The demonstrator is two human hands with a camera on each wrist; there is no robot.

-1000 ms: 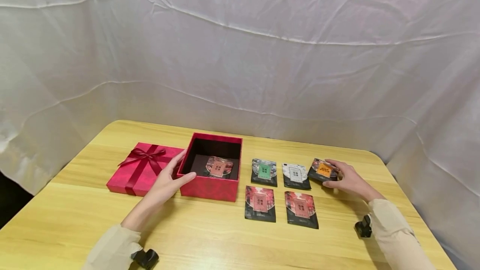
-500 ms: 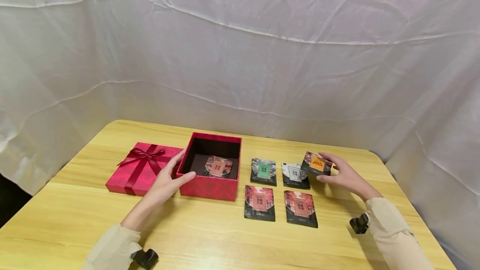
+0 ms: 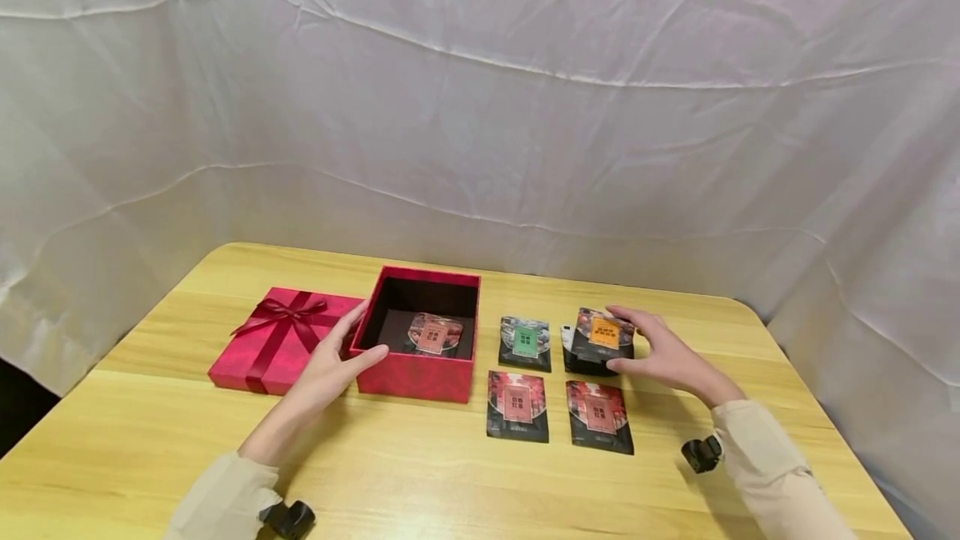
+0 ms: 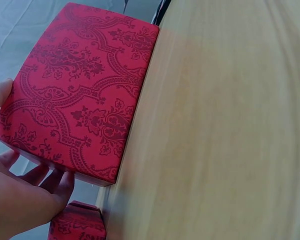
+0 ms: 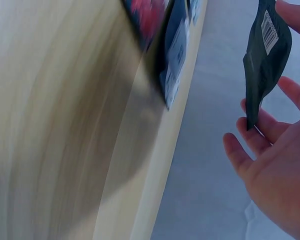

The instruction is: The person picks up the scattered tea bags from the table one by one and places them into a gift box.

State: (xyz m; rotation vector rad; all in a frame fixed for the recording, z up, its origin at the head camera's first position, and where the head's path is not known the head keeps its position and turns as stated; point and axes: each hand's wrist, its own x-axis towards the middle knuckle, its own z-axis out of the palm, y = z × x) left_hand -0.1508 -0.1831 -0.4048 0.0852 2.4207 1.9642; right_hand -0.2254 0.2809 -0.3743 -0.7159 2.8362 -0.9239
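My left hand holds the left side of an open red gift box, thumb at the front rim and fingers against the left wall. In the left wrist view, the box's patterned front wall faces the camera. Inside the box lies a tea packet with a pinkish-red label. My right hand pinches a dark tea packet with an orange label by its right edge. It is held above a white-labelled packet, mostly covering it. The right wrist view shows the held packet's dark back with a barcode.
A green-labelled packet lies right of the box. Nearer me lie two red-labelled packets, one on the left and one on the right. The box's lid with a ribbon bow is at the left. A pale curtain hangs behind the table.
My right hand has lifted the orange-labelled packet and carried it left, from beside the white-labelled packet to over it. My left hand has stayed at the box.
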